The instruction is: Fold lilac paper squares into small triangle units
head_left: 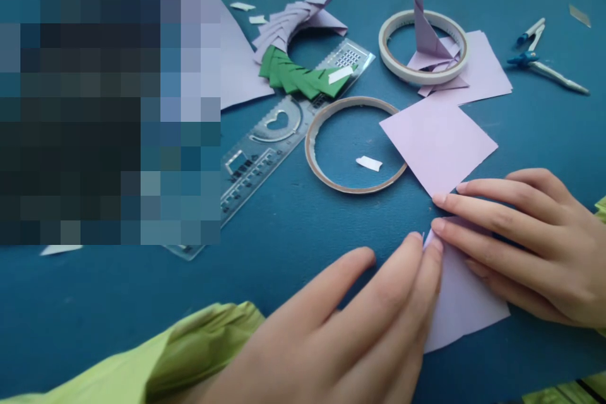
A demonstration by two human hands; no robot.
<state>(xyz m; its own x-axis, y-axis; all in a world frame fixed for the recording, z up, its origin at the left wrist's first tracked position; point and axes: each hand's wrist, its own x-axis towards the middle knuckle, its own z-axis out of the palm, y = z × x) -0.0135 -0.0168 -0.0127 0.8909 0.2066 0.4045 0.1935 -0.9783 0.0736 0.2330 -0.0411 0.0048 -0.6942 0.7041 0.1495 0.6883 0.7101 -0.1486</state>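
A square sheet of pale purple paper (468,303) lies on the table under both hands. My left hand (350,334) has its fingertips pressed together on the sheet's upper left edge, which looks raised or slightly folded there. My right hand (530,240) rests with its fingers stretched out and apart over the upper part of this sheet; part of the paper is hidden beneath it. Just beyond my right fingertips lies another purple square (440,139), its near corner touching or almost touching a fingertip.
A thin tape ring (310,158), a thicker tape roll (386,63) with folded purple paper inside, a clear ruler (265,164), a curved chain of purple and green folded paper (298,76) and a compass (525,58) lie beyond. A blurred block covers the upper left.
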